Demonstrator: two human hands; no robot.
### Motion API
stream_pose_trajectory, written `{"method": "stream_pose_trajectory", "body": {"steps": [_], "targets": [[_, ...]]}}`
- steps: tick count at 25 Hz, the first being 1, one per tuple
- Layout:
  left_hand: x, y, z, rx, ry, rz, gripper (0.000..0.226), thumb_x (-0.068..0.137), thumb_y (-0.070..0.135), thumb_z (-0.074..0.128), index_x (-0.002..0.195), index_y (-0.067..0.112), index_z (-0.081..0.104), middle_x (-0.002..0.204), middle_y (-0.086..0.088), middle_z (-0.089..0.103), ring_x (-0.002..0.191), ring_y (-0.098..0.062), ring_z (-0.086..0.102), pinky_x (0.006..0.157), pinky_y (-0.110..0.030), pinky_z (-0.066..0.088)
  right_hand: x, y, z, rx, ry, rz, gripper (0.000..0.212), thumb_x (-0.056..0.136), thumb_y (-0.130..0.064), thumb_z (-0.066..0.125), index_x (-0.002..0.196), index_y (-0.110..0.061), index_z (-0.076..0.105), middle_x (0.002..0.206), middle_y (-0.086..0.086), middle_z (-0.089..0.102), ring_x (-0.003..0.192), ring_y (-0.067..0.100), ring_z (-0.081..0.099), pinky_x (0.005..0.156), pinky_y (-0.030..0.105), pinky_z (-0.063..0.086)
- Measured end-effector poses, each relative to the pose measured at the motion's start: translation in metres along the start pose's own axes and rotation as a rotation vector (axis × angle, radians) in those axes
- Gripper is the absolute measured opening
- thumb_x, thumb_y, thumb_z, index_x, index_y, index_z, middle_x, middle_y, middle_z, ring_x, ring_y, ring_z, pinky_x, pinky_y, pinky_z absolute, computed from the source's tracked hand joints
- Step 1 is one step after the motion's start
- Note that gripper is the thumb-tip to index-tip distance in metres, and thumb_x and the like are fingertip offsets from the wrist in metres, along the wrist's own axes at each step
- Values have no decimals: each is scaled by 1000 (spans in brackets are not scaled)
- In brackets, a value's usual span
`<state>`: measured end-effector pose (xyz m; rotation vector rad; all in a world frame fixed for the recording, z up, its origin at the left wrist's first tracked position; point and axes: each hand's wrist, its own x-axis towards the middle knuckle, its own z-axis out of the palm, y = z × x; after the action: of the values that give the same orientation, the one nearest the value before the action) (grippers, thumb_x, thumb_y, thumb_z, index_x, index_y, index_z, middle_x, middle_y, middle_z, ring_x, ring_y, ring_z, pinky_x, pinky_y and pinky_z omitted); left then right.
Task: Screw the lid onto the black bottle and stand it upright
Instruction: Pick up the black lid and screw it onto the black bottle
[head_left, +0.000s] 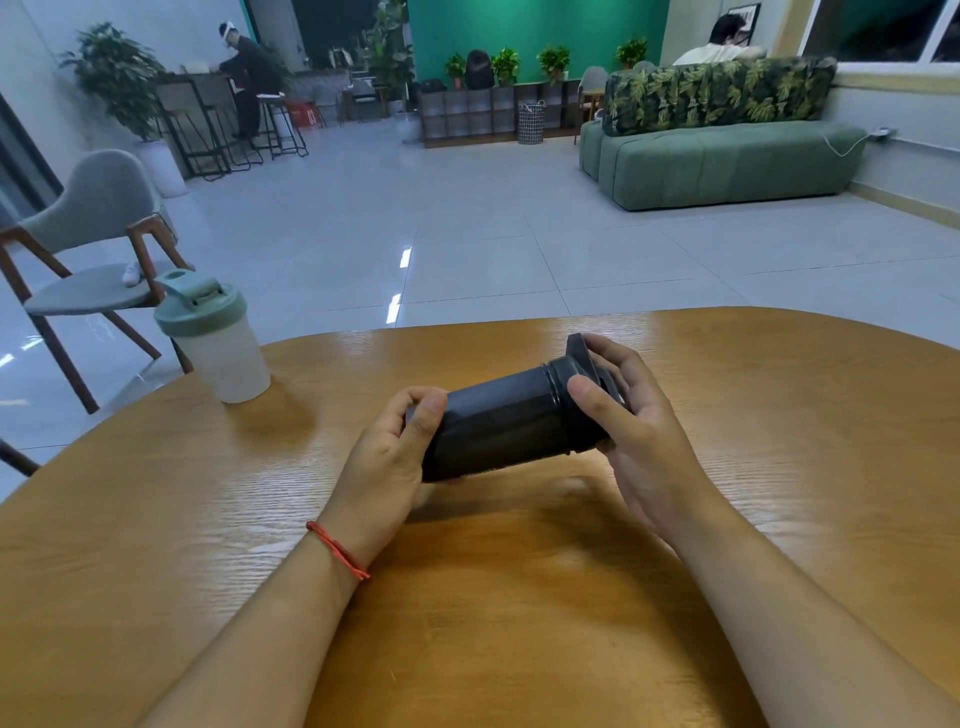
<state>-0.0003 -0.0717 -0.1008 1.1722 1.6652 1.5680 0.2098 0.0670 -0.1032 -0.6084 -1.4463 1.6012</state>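
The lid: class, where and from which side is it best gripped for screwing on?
Grip the lid by its rim, from the right end: the bottle lies sideways, mouth right, base in the left hand. The right hand wraps it so.

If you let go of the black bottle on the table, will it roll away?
Probably. The black bottle is round and held sideways above the smooth table, so it would likely roll. Its hard-looking sides probably won't squash. The lid, wider than the neck, might make it curve.
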Motion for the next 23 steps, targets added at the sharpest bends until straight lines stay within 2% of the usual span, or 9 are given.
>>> {"method": "stream_pose_trajectory", "body": {"steps": [2, 4, 6, 8, 11, 13, 18, 20, 23], "targets": [[-3, 2, -3, 39, -40, 53, 38, 93, 46, 69, 128, 32, 66, 134, -1, 65, 122, -24, 68, 86, -30, 64, 1, -2, -1, -2, 13, 38, 58, 92, -45, 79, 147, -44, 62, 150, 1, 65, 132, 26, 67, 91, 39, 58], [-4, -2, -6, 93, -84, 127, 59, 84, 37, 86, 138, 37, 62, 155, 5, 55, 136, -17, 62, 102, -32, 59, 1, -2, -1, 9, 15, 80, 62, 93, -48, 80, 150, -42, 58, 146, 3, 66, 129, 28, 68, 87, 36, 61], [-4, -5, -3, 52, -118, 61, 82, 79, 53, 89, 151, 49, 51, 167, 7, 44, 147, -13, 51, 118, -39, 49, 1, -1, 0, 1, 16, 79, 64, 91, -50, 82, 150, -43, 58, 146, 4, 65, 128, 28, 69, 88, 37, 63], [-2, -5, 3, -177, -87, -142, 75, 78, 84, 71, 148, 66, 47, 167, 7, 43, 154, -20, 44, 125, -52, 39, 1, 2, 1, -24, 28, 54, 67, 84, -55, 84, 147, -47, 61, 149, 3, 63, 131, 30, 67, 98, 47, 62], [-1, 1, 6, -150, -76, -224, 53, 96, 82, 46, 147, 67, 46, 157, 0, 48, 138, -34, 58, 104, -58, 60, 1, 2, 1, -30, 35, 12, 68, 80, -57, 84, 144, -49, 63, 151, 0, 63, 134, 29, 65, 107, 52, 57], [-2, 3, 7, -72, -110, -207, 54, 98, 71, 46, 150, 57, 45, 145, -2, 50, 122, -37, 66, 87, -55, 68, 1, 1, -1, -26, 32, 5, 65, 81, -55, 84, 143, -49, 64, 151, 2, 63, 135, 29, 65, 110, 52, 56], [-4, 2, -1, -121, -129, 1, 43, 102, 44, 65, 143, 44, 54, 140, -5, 61, 123, -26, 70, 93, -38, 65, 2, -3, -5, 18, 14, 13, 55, 90, -41, 79, 144, -44, 65, 150, 3, 64, 130, 28, 68, 92, 39, 60], [-3, 2, -4, -78, -96, 13, 35, 100, 46, 63, 135, 40, 60, 137, -7, 62, 121, -28, 70, 91, -37, 64, 2, -2, -5, 21, 0, 19, 54, 93, -38, 76, 146, -41, 65, 150, 4, 65, 129, 28, 69, 91, 38, 61], [-4, 3, -2, -44, -88, -6, 37, 98, 58, 59, 128, 36, 67, 132, -9, 63, 117, -29, 69, 83, -39, 66, 2, 0, -8, 4, -23, 2, 56, 94, -35, 76, 149, -41, 64, 153, 4, 63, 136, 28, 67, 101, 42, 60]]}}
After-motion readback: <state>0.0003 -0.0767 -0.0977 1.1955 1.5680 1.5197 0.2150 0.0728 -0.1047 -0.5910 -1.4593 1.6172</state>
